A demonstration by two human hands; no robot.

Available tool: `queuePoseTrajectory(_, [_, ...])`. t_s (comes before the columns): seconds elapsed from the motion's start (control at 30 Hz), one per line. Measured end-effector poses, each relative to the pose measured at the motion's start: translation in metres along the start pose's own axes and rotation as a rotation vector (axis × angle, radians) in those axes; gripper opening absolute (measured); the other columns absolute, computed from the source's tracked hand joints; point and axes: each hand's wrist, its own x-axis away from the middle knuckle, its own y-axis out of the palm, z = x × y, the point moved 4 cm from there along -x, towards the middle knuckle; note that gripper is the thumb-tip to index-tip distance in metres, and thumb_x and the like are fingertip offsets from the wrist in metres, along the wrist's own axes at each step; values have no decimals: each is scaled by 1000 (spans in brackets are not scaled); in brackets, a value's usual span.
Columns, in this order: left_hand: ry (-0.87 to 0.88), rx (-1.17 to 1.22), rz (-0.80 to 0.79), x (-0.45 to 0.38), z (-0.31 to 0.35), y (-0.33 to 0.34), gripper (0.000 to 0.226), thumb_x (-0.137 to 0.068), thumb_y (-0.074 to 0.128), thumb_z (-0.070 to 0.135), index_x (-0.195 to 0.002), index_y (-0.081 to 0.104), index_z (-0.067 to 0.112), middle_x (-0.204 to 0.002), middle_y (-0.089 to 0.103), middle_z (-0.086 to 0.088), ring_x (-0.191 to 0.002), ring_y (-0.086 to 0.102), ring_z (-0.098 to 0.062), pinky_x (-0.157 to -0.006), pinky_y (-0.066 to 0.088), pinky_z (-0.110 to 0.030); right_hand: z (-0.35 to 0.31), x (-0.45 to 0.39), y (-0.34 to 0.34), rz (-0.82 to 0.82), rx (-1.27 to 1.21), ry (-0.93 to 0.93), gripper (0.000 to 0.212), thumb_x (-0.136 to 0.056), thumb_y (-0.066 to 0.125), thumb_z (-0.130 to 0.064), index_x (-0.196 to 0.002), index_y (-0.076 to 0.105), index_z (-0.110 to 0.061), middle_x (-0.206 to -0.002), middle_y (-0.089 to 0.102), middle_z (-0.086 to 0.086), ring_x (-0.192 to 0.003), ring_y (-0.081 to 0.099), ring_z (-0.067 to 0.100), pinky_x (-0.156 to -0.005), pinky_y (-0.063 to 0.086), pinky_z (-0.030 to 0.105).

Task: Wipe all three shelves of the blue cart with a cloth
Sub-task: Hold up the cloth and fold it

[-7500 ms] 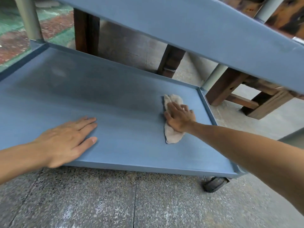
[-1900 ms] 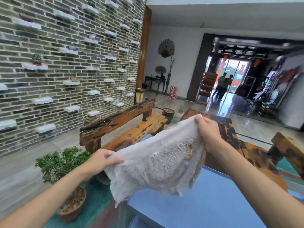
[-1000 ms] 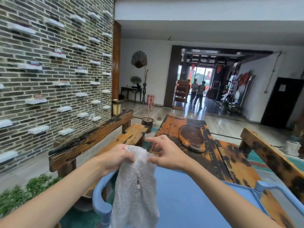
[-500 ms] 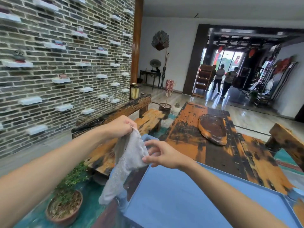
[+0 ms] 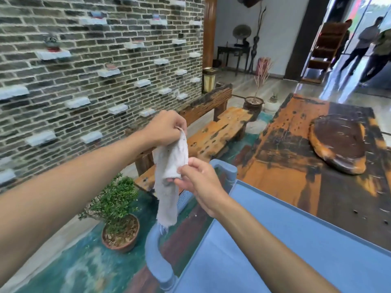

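Observation:
I stand over the blue cart, whose top shelf (image 5: pixel 275 240) fills the lower right and whose curved blue handle (image 5: pixel 157 259) runs along its left end. The grey-white cloth (image 5: pixel 169 176) hangs folded lengthwise above that handle. My left hand (image 5: pixel 163 130) pinches the cloth's upper end. My right hand (image 5: pixel 198 178) grips the cloth halfway down, between thumb and fingers. The frayed lower end dangles free just above the handle. The lower shelves are out of view.
A potted green shrub (image 5: pixel 118 210) stands on the floor left of the cart. A rough wooden bench (image 5: pixel 213 132) and a long wooden table (image 5: pixel 317 149) with a dark slab tray (image 5: pixel 338 144) sit beyond. A brick wall (image 5: pixel 84 70) runs on the left; people stand far right.
From kneeling at the bottom shelf I have risen to the top of the cart. The cloth went from spread between both hands to folded and hanging; my right hand has slid down it.

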Motion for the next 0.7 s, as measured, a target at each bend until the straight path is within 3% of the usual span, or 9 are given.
queuePoseTrajectory(0.07, [39,-32,-34,-27,11,30,30,-61,49,-3,-63,72,16,-61,69,3,-55,57,-6,-52,42,-25,17,-10,-18,2,-160,31,16,-96,54,-2,-87,63,-10,-82,75,1,-81,76,13,-71,58,19])
queuePoseTrajectory(0.13, [70,-49,-74,-47,22,55,28,-59,49,-3,-63,71,14,-63,70,-3,-64,62,-20,-58,49,-32,27,-19,-33,9,-251,77,20,-96,52,-1,-87,65,-12,-82,76,-2,-83,76,11,-72,59,21])
queuePoseTrajectory(0.2, [81,-27,-94,-59,23,66,30,-56,46,-3,-60,71,12,-60,69,-6,-62,62,-25,-58,50,-34,23,-27,-39,-15,-256,92,15,-94,57,-7,-94,70,-16,-89,78,-4,-89,75,10,-82,61,29])
queuePoseTrajectory(0.3, [58,22,-105,-85,15,62,34,-54,42,-3,-57,70,16,-51,64,7,-51,55,-6,-49,41,-20,9,-52,-48,-80,-135,157,11,-92,63,-22,-99,70,-27,-94,75,-8,-94,71,8,-101,55,44])
queuePoseTrajectory(0.37, [12,67,-79,-95,8,48,39,-56,42,-4,-58,71,22,-51,63,11,-47,50,0,-46,35,-12,-1,-66,-44,-133,-182,194,12,-98,59,-19,-100,66,-28,-93,72,-6,-96,67,13,-105,51,51])
queuePoseTrajectory(0.5, [-23,87,-5,-109,-4,12,43,-65,45,-7,-68,77,23,-68,74,-1,-57,59,-1,-51,46,-19,-20,-89,-22,-211,-446,179,13,-99,52,-6,-99,57,-18,-96,63,7,-103,61,26,-108,48,56])
queuePoseTrajectory(0.63, [-33,89,0,-114,-5,-3,40,-69,48,-7,-75,80,17,-66,74,11,-51,57,7,-44,40,-9,-29,-100,-4,-279,-615,132,19,-95,49,-2,-112,50,-10,-106,56,19,-112,55,37,-109,46,55])
queuePoseTrajectory(0.7, [-23,76,-45,-113,-2,7,37,-71,50,-5,-76,80,16,-74,77,1,-59,63,1,-50,48,-17,-23,-97,-3,-281,-685,118,30,-89,51,-1,-117,47,-7,-110,52,21,-115,50,39,-110,45,54])
